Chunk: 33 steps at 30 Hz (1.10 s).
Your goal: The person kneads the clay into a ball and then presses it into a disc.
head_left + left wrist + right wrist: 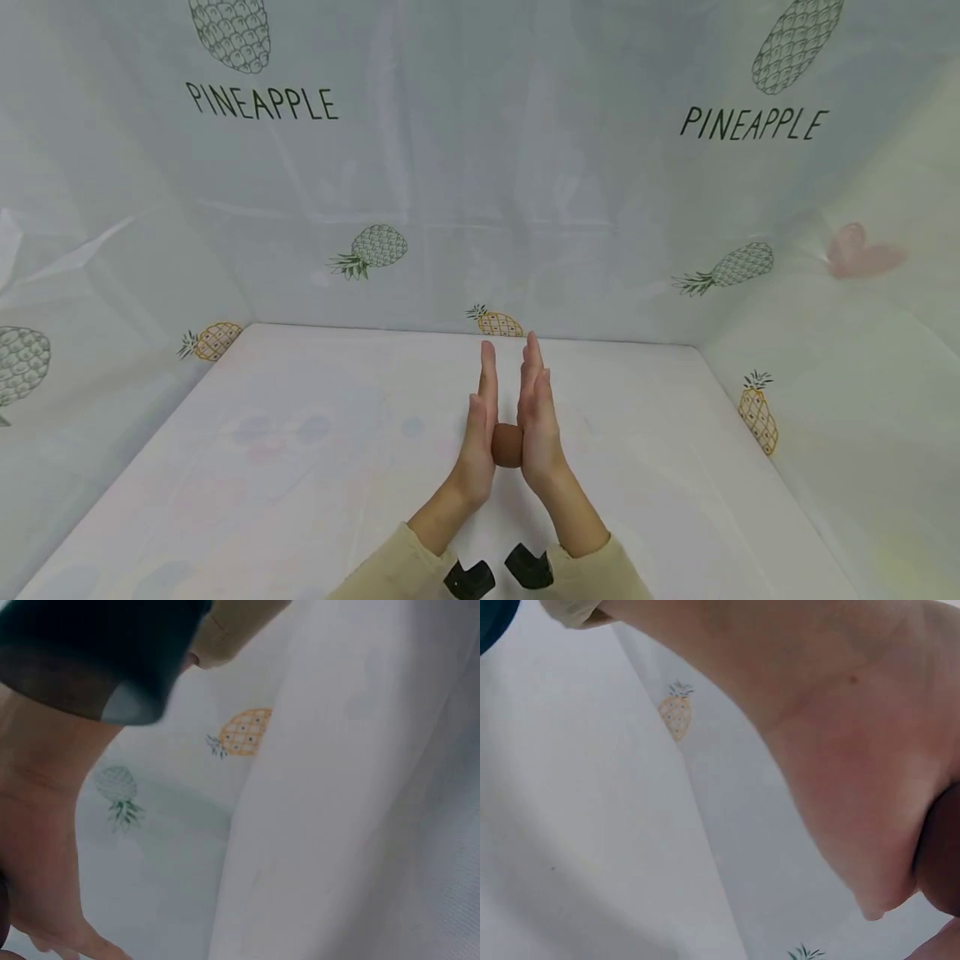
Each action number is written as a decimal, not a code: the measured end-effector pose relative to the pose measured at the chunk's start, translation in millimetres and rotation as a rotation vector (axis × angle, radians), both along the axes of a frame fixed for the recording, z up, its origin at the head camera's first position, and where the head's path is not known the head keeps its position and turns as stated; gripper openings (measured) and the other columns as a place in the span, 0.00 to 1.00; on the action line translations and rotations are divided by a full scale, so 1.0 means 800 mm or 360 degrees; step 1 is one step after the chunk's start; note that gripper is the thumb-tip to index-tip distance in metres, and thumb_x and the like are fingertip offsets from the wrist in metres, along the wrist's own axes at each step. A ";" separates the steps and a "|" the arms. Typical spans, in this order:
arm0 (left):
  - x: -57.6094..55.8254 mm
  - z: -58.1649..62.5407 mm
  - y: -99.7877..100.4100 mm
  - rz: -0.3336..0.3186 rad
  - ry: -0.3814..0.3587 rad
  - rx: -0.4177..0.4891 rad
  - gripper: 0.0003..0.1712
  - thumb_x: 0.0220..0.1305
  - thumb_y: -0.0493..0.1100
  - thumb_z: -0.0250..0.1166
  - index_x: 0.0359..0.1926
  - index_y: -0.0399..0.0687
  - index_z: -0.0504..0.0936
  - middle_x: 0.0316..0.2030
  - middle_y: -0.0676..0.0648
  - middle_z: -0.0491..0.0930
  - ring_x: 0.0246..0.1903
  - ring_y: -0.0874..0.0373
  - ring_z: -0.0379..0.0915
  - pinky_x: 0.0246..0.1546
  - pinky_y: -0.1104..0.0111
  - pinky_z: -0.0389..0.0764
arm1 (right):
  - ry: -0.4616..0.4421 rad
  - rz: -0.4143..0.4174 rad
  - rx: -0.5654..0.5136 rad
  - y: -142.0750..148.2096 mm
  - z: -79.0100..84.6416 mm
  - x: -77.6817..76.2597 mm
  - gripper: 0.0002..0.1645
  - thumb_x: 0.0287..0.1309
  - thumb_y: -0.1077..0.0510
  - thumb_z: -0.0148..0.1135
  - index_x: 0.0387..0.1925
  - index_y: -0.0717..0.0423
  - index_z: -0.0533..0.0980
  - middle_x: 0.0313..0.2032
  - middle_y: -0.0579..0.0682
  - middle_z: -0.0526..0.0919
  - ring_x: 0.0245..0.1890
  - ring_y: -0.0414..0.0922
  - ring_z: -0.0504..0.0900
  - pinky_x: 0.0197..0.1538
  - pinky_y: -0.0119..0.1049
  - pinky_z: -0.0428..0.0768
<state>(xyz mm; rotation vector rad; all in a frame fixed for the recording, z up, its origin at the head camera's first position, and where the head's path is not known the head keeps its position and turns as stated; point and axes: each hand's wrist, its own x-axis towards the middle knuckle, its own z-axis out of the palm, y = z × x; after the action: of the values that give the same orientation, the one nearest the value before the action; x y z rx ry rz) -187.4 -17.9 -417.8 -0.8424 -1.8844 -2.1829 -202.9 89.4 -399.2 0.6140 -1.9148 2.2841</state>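
A short, rounded brown lump [507, 445], resembling modelling clay, sits between two facing palms above the white tabletop. My left hand [477, 446] presses its left side with fingers straight and pointing forward. From the other side the palm of my right hand [542, 433] touches the lump, its fingers also extended. Ahead of the lump, a gap separates the fingers of the two hands. In the right wrist view, part of the brown lump [941, 851] shows at the right edge against a palm. Only a dark sliver shows at the left wrist view's left edge.
The white tabletop [300, 500] spreads around both hands. Behind and beside it hangs a pale sheet [480, 167] printed with pineapples. Two dark wrist cameras, the left one [470, 579] and the right one [529, 567], sit close together at the beige sleeves [401, 567].
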 end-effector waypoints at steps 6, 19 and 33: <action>0.000 0.007 -0.006 0.0043 0.0039 0.0076 0.42 0.80 0.70 0.16 0.85 0.61 0.26 0.84 0.61 0.23 0.83 0.62 0.15 0.78 0.41 0.20 | -0.0072 0.0096 0.0052 -0.006 -0.008 -0.002 0.41 0.81 0.30 0.17 0.87 0.35 0.34 0.85 0.36 0.31 0.85 0.45 0.30 0.81 0.62 0.27; -0.018 0.018 -0.031 0.0298 -0.0053 0.0054 0.42 0.79 0.73 0.22 0.85 0.69 0.26 0.84 0.65 0.22 0.82 0.63 0.14 0.78 0.38 0.22 | -0.0086 0.0307 0.0206 -0.024 -0.009 0.014 0.41 0.78 0.27 0.12 0.86 0.30 0.32 0.84 0.31 0.29 0.85 0.50 0.30 0.81 0.62 0.28; -0.036 -0.010 -0.029 0.0517 -0.0092 -0.0278 0.40 0.83 0.66 0.24 0.85 0.62 0.24 0.84 0.61 0.21 0.83 0.58 0.14 0.78 0.45 0.17 | -0.0011 0.0119 0.0164 -0.023 0.000 0.016 0.41 0.80 0.30 0.13 0.87 0.35 0.34 0.85 0.34 0.31 0.85 0.48 0.28 0.78 0.67 0.25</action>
<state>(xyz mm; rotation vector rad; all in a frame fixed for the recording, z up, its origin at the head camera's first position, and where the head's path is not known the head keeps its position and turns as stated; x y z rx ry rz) -216.0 -40.9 -425.9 -0.4587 -2.0920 -1.8896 -190.0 70.9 -399.1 0.7013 -2.0570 2.2448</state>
